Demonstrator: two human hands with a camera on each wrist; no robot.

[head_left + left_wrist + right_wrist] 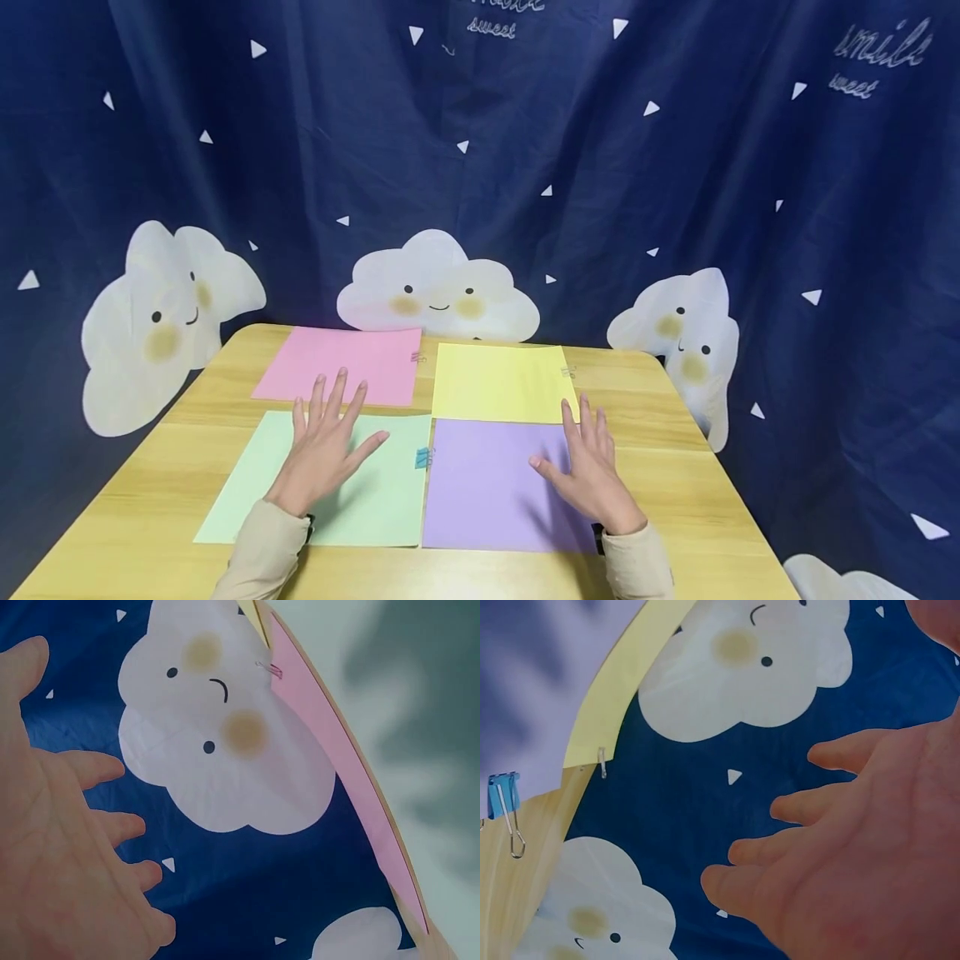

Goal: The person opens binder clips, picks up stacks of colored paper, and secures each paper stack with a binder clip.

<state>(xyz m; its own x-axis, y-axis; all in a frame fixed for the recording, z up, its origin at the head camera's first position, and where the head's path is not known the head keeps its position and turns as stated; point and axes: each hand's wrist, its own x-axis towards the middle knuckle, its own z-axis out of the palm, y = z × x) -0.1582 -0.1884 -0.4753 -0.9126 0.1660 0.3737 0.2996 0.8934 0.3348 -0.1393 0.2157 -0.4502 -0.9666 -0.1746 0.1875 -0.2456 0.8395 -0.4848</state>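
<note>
In the head view my left hand [321, 458] hovers over a light green sheet [247, 475], fingers spread and palm down. A blue binder clip [423, 457] grips that sheet's right edge. My right hand [591, 479] is held over the right part of a purple sheet [487, 492], its fingers spread too. The right wrist view shows a blue binder clip [504, 796] on the purple sheet's edge, which the right hand hides in the head view. Both palms are bare in the wrist views, and shadows of the hands fall on the sheets.
Behind the green sheet lies a pink sheet [345, 358] with a small clip [417, 357] on its right edge. A yellow sheet [498, 379] with a pale clip [567, 372] sits behind the purple one. The wooden table [675, 517] meets a dark blue curtain [480, 192] with clouds.
</note>
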